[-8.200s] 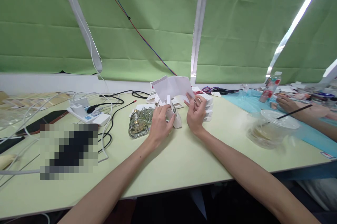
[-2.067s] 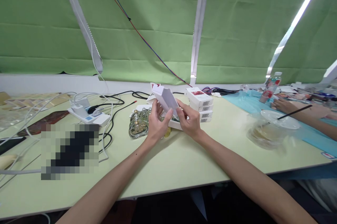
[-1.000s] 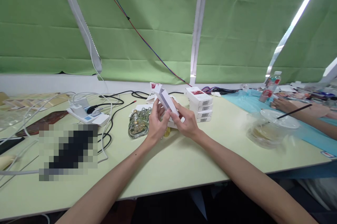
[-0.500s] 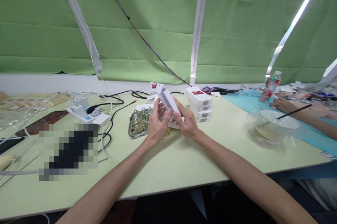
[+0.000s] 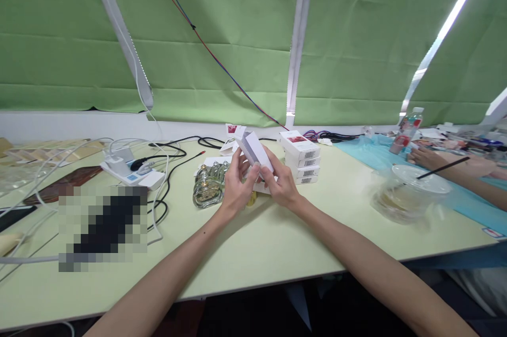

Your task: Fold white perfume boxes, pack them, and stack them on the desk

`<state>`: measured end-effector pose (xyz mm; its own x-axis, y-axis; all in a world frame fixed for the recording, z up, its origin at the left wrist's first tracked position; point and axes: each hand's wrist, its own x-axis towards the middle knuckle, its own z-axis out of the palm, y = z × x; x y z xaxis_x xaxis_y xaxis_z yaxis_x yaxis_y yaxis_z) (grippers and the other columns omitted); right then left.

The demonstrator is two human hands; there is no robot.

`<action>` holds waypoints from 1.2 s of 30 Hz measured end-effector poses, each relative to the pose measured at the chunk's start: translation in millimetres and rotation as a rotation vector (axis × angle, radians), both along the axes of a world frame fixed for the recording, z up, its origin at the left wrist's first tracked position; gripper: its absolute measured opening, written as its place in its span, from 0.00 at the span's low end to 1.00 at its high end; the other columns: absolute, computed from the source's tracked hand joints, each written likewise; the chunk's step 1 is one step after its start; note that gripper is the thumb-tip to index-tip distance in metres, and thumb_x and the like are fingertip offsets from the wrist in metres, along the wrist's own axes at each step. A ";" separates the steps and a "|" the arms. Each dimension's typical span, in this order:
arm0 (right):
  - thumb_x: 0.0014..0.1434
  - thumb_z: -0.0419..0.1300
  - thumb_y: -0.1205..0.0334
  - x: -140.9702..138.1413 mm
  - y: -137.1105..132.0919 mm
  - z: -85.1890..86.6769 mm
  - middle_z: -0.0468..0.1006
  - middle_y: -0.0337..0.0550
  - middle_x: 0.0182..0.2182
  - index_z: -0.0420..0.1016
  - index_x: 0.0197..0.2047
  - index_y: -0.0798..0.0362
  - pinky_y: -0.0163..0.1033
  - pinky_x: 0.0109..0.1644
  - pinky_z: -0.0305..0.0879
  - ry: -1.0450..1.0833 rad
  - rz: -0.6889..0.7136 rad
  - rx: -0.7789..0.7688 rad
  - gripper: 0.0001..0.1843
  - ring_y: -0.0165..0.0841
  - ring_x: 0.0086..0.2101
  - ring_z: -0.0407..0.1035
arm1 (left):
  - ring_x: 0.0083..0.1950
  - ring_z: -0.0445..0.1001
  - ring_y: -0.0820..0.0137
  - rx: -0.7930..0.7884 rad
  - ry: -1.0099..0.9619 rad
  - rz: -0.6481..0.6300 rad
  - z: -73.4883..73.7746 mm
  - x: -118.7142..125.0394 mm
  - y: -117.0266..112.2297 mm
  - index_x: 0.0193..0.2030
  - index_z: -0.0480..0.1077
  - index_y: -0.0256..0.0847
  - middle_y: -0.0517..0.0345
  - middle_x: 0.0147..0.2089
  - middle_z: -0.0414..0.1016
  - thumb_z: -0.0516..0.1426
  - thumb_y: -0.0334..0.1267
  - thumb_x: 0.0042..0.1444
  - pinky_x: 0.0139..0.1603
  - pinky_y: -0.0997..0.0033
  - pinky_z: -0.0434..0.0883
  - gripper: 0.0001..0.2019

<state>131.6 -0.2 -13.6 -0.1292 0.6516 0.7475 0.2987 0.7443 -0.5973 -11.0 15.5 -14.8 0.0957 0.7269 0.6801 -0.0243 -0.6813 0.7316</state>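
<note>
Both the left grip (image 5: 238, 183) and the right grip (image 5: 282, 183) hold the open white box (image 5: 249, 148) over the counter (image 5: 253, 258), so squeezing too hard could bend its sides, and a left bump could tip the glass bottles (image 5: 208, 193).

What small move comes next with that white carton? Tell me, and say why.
Probably press the raised panel of the white carton inward with the right hand while the left hand steadies it: a gap shows between its panels, both hands grip it, and the stacked white boxes look closed.
</note>
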 end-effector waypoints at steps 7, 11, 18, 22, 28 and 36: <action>0.71 0.49 0.53 -0.3 -0.4 0.9 0.80 0.40 0.38 0.58 0.71 0.49 0.32 0.32 0.73 -0.024 -0.015 0.028 0.28 0.27 0.27 0.74 | 0.62 0.74 0.54 -0.003 0.011 0.011 -0.7 -0.9 -0.1 0.70 0.57 0.41 0.40 0.64 0.71 0.59 0.54 0.62 0.56 0.57 0.76 0.34; 0.72 0.49 0.54 0.2 0.0 1.1 0.81 0.41 0.42 0.57 0.71 0.48 0.32 0.32 0.73 -0.049 -0.011 0.048 0.27 0.27 0.28 0.74 | 0.61 0.75 0.54 -0.001 0.014 0.017 -0.3 -1.1 0.0 0.70 0.56 0.41 0.40 0.64 0.71 0.58 0.54 0.62 0.54 0.58 0.77 0.35; 0.72 0.49 0.53 0.7 0.1 0.8 0.81 0.42 0.40 0.58 0.71 0.49 0.32 0.32 0.73 -0.031 0.012 0.039 0.27 0.27 0.27 0.73 | 0.59 0.76 0.55 -0.006 0.009 0.014 0.2 -0.3 -0.4 0.69 0.57 0.41 0.40 0.63 0.71 0.58 0.53 0.63 0.54 0.58 0.77 0.33; 0.71 0.49 0.51 1.3 0.2 0.7 0.79 0.42 0.37 0.59 0.71 0.50 0.33 0.32 0.74 -0.016 0.037 0.009 0.28 0.29 0.28 0.73 | 0.60 0.75 0.55 -0.010 0.010 0.021 0.3 0.2 -0.1 0.69 0.57 0.41 0.40 0.63 0.71 0.58 0.53 0.62 0.54 0.58 0.77 0.33; 0.71 0.50 0.51 1.2 0.9 0.1 0.79 0.43 0.40 0.59 0.71 0.50 0.34 0.33 0.74 0.001 0.048 -0.005 0.29 0.28 0.28 0.72 | 0.60 0.76 0.56 -0.008 0.011 0.019 1.1 0.1 -1.0 0.69 0.58 0.41 0.40 0.63 0.72 0.58 0.54 0.62 0.54 0.59 0.77 0.33; 0.71 0.48 0.50 1.4 0.7 0.2 0.79 0.44 0.41 0.57 0.71 0.51 0.34 0.33 0.74 -0.028 0.033 -0.005 0.29 0.28 0.28 0.72 | 0.59 0.76 0.56 -0.024 0.017 0.022 2.1 0.5 -2.2 0.69 0.58 0.40 0.40 0.62 0.72 0.58 0.53 0.63 0.54 0.59 0.76 0.32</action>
<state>133.0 0.5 -13.4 -0.1713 0.6501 0.7403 0.2904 0.7514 -0.5926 -10.5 13.3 -12.8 0.0905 0.7448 0.6611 0.0034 -0.6640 0.7477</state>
